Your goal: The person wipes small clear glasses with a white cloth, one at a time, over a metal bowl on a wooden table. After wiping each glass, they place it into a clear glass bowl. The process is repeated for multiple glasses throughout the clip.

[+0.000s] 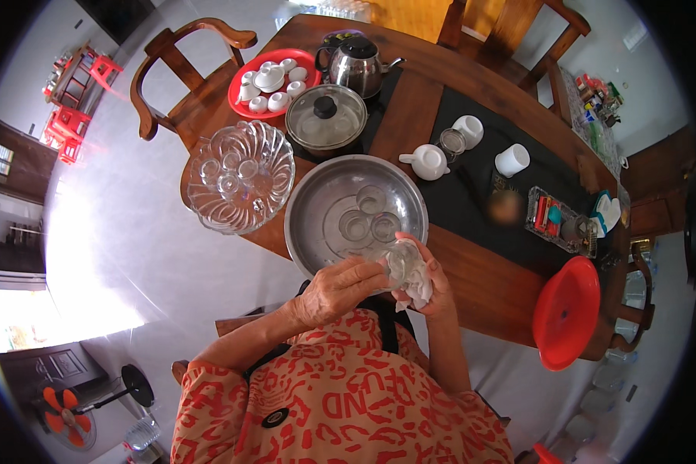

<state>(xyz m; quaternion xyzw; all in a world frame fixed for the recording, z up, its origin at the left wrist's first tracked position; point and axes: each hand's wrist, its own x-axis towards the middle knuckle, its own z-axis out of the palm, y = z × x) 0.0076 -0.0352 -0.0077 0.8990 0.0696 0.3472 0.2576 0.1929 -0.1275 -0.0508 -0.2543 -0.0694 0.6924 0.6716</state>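
Just over the near rim of a wide steel basin [301,247], my right hand [438,284] is closed around a clear glass cup [401,264] and a crumpled white cloth or tissue [419,289]. My left hand [334,291] reaches the same cup from the other side, its fingers bent together at the rim; their tips are partly hidden. Inside the basin stand several clear glass cups [370,199]. Left of it, a fluted glass bowl [274,166] holds more small glasses [230,182].
Behind the basin are a lidded pot [326,127], a steel kettle [357,63] and a red tray [243,77] of white teaware. White teapots [428,162], a white cup [512,160], a glass tray [558,246] and a red basin [566,313] lie to the right.
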